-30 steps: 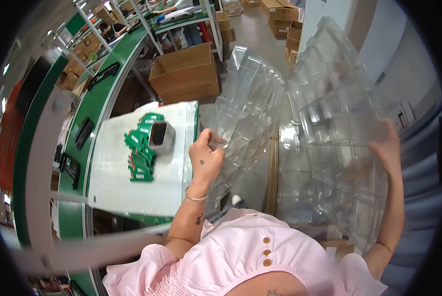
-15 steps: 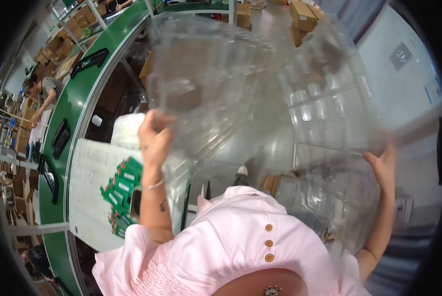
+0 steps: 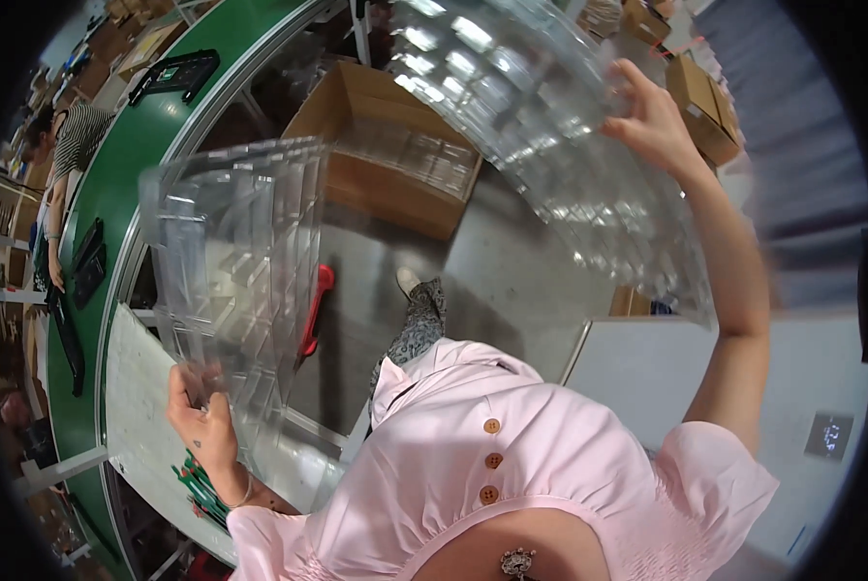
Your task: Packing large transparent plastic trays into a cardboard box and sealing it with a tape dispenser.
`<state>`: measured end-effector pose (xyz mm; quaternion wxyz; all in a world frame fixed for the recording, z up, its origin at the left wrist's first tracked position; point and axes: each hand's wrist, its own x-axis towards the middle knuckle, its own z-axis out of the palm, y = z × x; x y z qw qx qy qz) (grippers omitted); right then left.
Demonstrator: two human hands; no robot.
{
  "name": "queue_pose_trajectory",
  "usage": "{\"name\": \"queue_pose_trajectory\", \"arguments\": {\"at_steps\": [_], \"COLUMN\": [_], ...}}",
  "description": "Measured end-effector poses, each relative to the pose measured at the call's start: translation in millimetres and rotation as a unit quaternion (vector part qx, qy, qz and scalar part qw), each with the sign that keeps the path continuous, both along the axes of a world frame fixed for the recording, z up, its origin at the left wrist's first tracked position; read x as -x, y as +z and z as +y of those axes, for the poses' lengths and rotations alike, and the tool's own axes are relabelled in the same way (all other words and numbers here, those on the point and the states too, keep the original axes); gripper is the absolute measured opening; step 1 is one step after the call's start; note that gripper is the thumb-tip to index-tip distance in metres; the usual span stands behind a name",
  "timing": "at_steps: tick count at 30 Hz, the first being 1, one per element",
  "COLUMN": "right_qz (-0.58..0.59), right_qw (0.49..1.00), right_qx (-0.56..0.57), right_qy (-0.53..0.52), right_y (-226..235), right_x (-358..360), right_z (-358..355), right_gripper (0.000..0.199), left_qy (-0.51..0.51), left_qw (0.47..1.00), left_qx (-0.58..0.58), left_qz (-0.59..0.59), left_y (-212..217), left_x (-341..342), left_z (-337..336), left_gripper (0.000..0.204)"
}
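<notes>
Two clear plastic trays with moulded compartments are held up in front of me, one in each hand. My left hand (image 3: 201, 412), low on the left, is closed on the edge of one clear tray (image 3: 245, 237), which stands upright over the white table. My right hand (image 3: 652, 121) is raised at the upper right, its fingers pinching the rim of the other clear tray (image 3: 550, 136), which slants across the view. Between them on the floor, an open cardboard box (image 3: 395, 208) has more clear trays (image 3: 410, 155) inside.
At left stands a white table (image 3: 143, 387) with green circuit boards (image 3: 197, 489) on it. Beyond runs a green conveyor (image 3: 129, 174) carrying black parts; a co-worker (image 3: 71, 145) is at its far side. A red object (image 3: 316, 310) lies near the box. Closed cartons (image 3: 700, 102) stand upper right.
My body has turned, bringing the open cardboard box into view. The left hand has moved down and left with its tray; the right has risen and swung inward with the other.
</notes>
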<state>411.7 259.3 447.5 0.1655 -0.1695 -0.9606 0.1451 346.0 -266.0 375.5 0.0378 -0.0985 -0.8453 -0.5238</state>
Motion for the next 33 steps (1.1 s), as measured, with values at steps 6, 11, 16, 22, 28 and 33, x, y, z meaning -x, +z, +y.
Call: {"name": "queue_pose_trajectory", "arguments": {"at_steps": [6, 11, 16, 22, 28, 33], "right_qz": [-0.030, -0.096, -0.182, -0.265, -0.315, -0.342], "right_qw": [0.992, 0.982, 0.959, 0.925, 0.856, 0.716], "right_qx": [-0.046, -0.049, -0.027, 0.062, 0.232, 0.560], "right_qy": [0.116, 0.154, 0.217, 0.264, 0.336, 0.239], "right_y": [-31, -84, -153, -217, -343, -560], "right_x": [220, 362, 459, 559, 601, 568], "right_z": [53, 62, 56, 33, 111, 218], "right_gripper": [0.057, 0.057, 0.050, 0.054, 0.057, 0.055], "left_qy": [0.107, 0.172, 0.284, 0.402, 0.515, 0.475], "left_qw": [0.988, 0.975, 0.948, 0.905, 0.826, 0.793], "left_qx": [0.104, 0.129, 0.092, 0.051, 0.078, 0.146], "left_qz": [-0.026, -0.064, -0.111, -0.131, -0.216, -0.353], "left_y": [-15, -20, -22, -44, -33, -52], "left_x": [91, 123, 113, 102, 81, 147], "left_z": [55, 85, 129, 198, 263, 259], "left_gripper": [0.014, 0.014, 0.016, 0.020, 0.032, 0.022]}}
